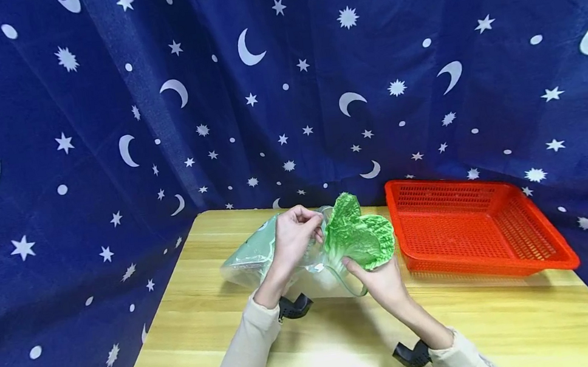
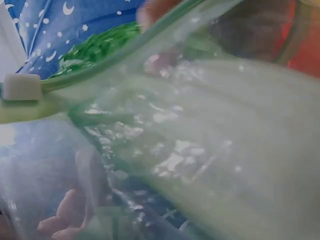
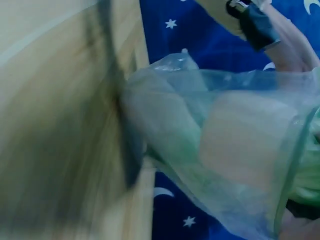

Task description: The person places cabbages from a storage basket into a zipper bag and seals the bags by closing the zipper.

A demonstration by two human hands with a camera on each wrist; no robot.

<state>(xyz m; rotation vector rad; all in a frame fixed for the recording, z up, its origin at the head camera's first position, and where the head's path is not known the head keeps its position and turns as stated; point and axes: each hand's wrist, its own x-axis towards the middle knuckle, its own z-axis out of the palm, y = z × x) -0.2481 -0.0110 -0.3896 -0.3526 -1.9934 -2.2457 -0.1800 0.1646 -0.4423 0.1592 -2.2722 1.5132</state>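
A napa cabbage (image 1: 358,237) with crinkled green leaves and a pale stem lies partly inside a clear zip bag (image 1: 257,243); its leafy end sticks out of the mouth on the right. My left hand (image 1: 292,236) pinches the upper edge of the bag's mouth between thumb and fingers. With the thumb in front, my right hand (image 1: 380,280) holds the cabbage near the base of its leaves. In the left wrist view, a white slider (image 2: 22,87) sits on the green zip strip. The right wrist view shows the see-through bag (image 3: 185,135) from below, partly blurred.
A red perforated plastic basket (image 1: 450,241) stands on the right of the wooden table (image 1: 192,343). Behind the table hangs a blue curtain (image 1: 282,87) with white moons and stars. Black camera mounts (image 1: 295,307) are strapped at both wrists.
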